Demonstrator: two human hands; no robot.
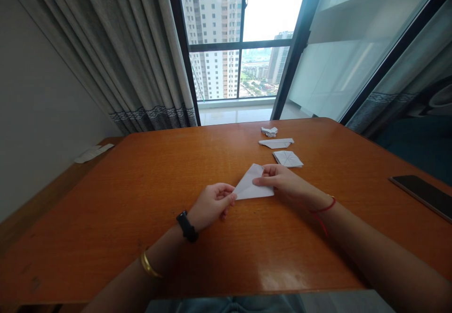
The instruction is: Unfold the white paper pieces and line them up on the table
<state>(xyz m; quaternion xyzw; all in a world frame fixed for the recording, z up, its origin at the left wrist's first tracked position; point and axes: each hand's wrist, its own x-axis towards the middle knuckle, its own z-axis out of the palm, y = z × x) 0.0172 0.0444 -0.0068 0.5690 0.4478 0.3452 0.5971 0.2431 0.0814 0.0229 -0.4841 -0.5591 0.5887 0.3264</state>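
Observation:
A folded sheet of white paper (pixel 251 186), roughly triangular with its point away from me, is held just above the table. My left hand (pixel 213 203) pinches its left corner between thumb and fingers. On the other side, my right hand (pixel 282 181) grips the paper near its right edge, with the thumb lying on top and the fingers partly hidden behind. Just beyond my right hand lies a flat folded paper square (pixel 288 159) with crease lines.
Farther back are a boat-like folded paper (pixel 276 143) and a small crumpled-looking folded paper (pixel 269 132). A dark phone (pixel 425 193) lies at the right edge of the wooden table (pixel 134 219). Some white paper (pixel 93 153) rests at the far left, by the wall.

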